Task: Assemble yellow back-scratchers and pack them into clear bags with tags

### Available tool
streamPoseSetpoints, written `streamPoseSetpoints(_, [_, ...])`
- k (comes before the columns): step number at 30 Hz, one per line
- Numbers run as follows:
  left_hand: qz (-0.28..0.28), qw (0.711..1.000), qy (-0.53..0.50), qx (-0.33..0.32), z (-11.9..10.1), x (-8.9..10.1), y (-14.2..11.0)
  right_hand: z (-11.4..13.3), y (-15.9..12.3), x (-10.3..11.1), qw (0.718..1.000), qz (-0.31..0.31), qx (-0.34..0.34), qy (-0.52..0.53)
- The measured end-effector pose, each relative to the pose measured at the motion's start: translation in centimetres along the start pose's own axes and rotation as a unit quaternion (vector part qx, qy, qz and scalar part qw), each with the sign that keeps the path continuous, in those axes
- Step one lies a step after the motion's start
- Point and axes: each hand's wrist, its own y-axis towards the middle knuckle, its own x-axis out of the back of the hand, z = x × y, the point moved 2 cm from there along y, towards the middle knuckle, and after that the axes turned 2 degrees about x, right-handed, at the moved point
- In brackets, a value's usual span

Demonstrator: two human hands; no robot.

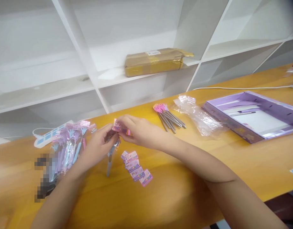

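Observation:
My left hand [101, 143] is closed around the upper part of a small hand-shaped back scratcher [109, 167] in a clear wrapper, its pale handle hanging down over the table. In my right hand [136, 132], a small pink printed card [119, 127] is pinched at the top of the wrapper, between both hands. The scratcher's head is hidden by my fingers. Just below my hands, several pink and purple printed cards [137, 171] lie overlapping on the table. To the left, under my left forearm, is a pile of wrapped back scratchers [71, 144] in blue, purple and pink.
Unwrapped pink-headed back scratchers [170, 117] with metal rods lie beyond my right hand. Beside them are clear plastic bags [196, 114] and a purple box [234, 128]. A power strip [51, 135] is at back left. A taped carton [153, 63] sits on the white shelf.

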Motion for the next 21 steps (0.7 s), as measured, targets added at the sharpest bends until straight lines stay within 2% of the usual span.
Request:
streamPoseSetpoints(4, [0.012, 0.999, -0.049, 0.000, 0.17, 0.04, -0.08, -0.19, 0.10, 0.23, 0.999, 0.011, -0.003, 0.044])
streamPoseSetpoints(9, [0.003, 0.998, -0.064, 0.009, 0.48, -0.13, -0.12, -0.31, 0.10, 0.86, 0.996, 0.000, 0.028, 0.087])
streamPoseSetpoints(14, [0.000, 0.998, -0.060, 0.004, 0.45, -0.20, -0.13, -0.32, 0.10, 0.61, 0.995, -0.005, 0.038, 0.091])
streamPoseSetpoints(21, [-0.005, 0.999, -0.050, 0.002, 0.03, -0.13, -0.26, -0.79, 0.04, 0.39, 0.993, -0.023, 0.091, 0.066])
